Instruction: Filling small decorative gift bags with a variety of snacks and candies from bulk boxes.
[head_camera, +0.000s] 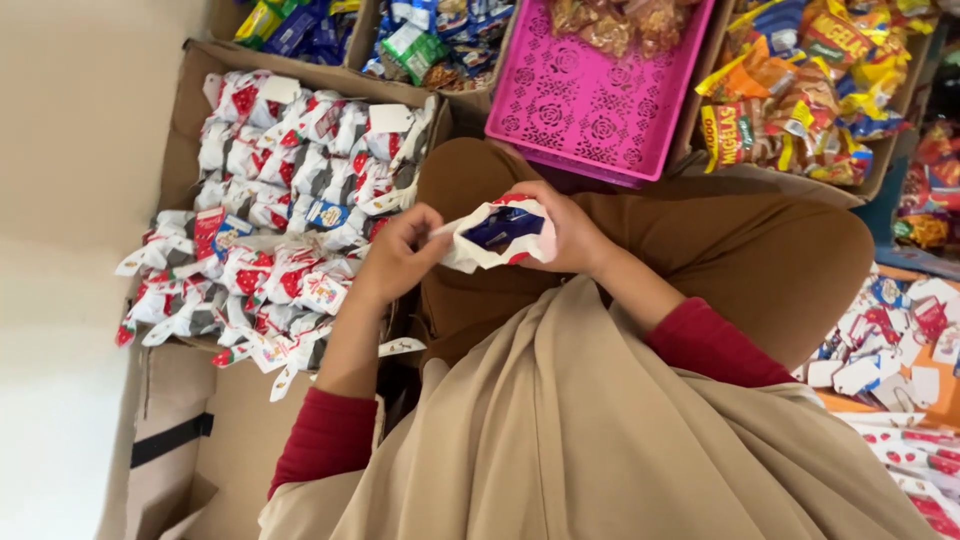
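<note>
A: what's that in the right hand (570, 235)?

B: small white plastic packet with red print and a blue item inside (500, 235), cupped over the lap. Left hand (395, 255) pinches its open end shut

A: looks light, soft and crinkly, so grab the edges, not the middle

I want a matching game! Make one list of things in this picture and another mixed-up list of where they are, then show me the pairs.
Things:
1. pink plastic tray
2. cardboard box of white-and-red packets
3. white pouch
4. orange snack bags

Places:
A. held between the left hand and right hand
B. top right corner
C. left of the hands
D. just above the hands, beyond the knee

Pairs: 1-D, 2-C, 3-A, 4-B
</note>
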